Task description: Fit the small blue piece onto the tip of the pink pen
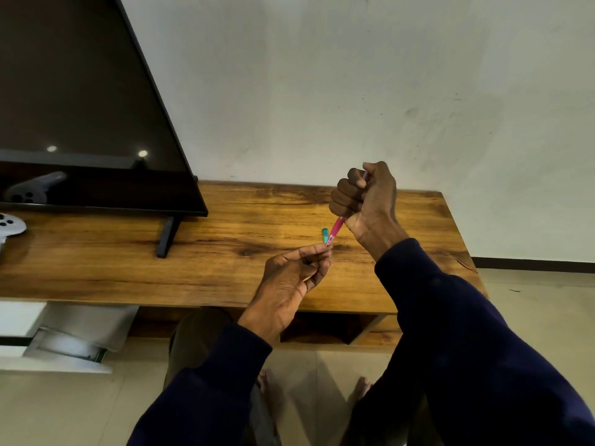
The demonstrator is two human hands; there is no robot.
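Leftmost, a white controller (9, 224) lay on the wooden cabinet (96, 252) beside the dark television (80, 107). Centre: the left hand (289, 284), fingers curled, pinched a small teal cap (324, 235) at its fingertips above the cabinet top. Right: the right hand (367, 201) was closed in a fist round a pink pen (336, 228), whose tip met the cap.

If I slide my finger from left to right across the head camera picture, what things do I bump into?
White game controller → television → left hand → teal cap → pink pen → right hand.
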